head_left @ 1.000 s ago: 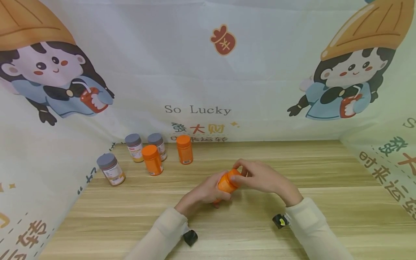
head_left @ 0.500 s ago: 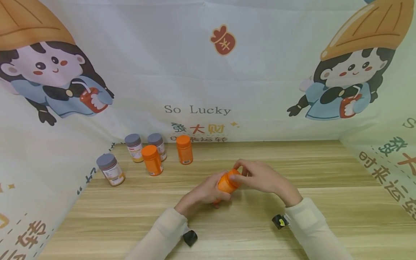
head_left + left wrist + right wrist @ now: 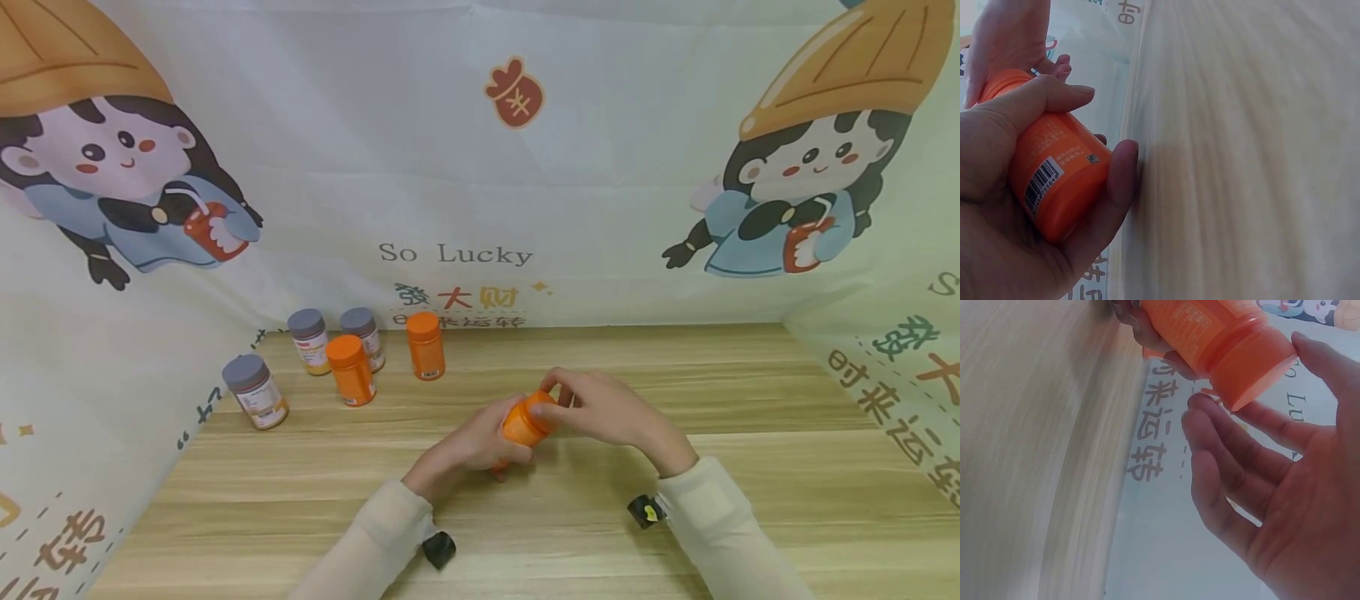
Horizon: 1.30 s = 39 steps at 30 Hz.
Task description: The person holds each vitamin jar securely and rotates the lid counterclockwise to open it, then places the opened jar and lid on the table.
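Backed by a pale cloth backdrop [image 3: 600, 208] printed with cartoon figures and "So Lucky", works over a wood-grain table [image 3: 735, 375]. Starting at far left, note a grey-capped bottle [image 3: 261, 398] upright on its own, then a second grey-capped bottle [image 3: 311, 343] nearer the backdrop, an upright orange bottle [image 3: 352, 371], a third grey-capped bottle [image 3: 369, 342] partly hidden behind, and, slightly apart, another orange bottle [image 3: 427, 348].

Farther right, with the left hand [image 3: 483, 437], grips a barcoded orange plastic bottle [image 3: 1063, 150] round the body, thumb across the upper part and fingers curled beneath, tilted just above the table with the cap [image 3: 1254, 365] toward the right. With the right hand [image 3: 600, 408], pinches that cap between thumb and forefinger, other fingers bent and free of it. Cannot tell how hard.

Judging by looks, expect stiff, fairly light plastic, hard to break but rather slippery along the smooth wall. Cannot tell how full. Best to hold round the body below the neck, and by the cap's side.
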Available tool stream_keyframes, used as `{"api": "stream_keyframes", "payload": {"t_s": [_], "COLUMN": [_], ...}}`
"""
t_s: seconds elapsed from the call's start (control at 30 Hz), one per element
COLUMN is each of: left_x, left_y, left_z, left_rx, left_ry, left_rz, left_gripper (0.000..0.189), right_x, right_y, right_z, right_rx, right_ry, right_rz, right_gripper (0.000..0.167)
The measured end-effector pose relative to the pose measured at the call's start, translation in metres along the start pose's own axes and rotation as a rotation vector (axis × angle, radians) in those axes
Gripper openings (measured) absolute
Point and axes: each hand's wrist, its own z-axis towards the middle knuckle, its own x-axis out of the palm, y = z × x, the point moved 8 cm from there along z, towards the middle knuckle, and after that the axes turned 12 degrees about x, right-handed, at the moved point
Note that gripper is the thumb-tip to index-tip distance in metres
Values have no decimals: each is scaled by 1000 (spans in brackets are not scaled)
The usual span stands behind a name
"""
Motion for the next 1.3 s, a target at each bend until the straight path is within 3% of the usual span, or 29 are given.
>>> {"api": "stream_keyframes", "payload": {"t_s": [0.23,1.3], "left_x": [0,0], "left_y": [-1,0], "left_z": [0,0], "left_rx": [4,8], "left_ry": [-4,-7], "left_rz": [1,1], "left_gripper": [46,45], "right_x": [0,2], "right_y": [3,6], "right_z": [-1,-2], "right_rx": [-40,-36], "right_ry": [13,33], "right_rz": [0,23], "right_gripper": [41,38]}}
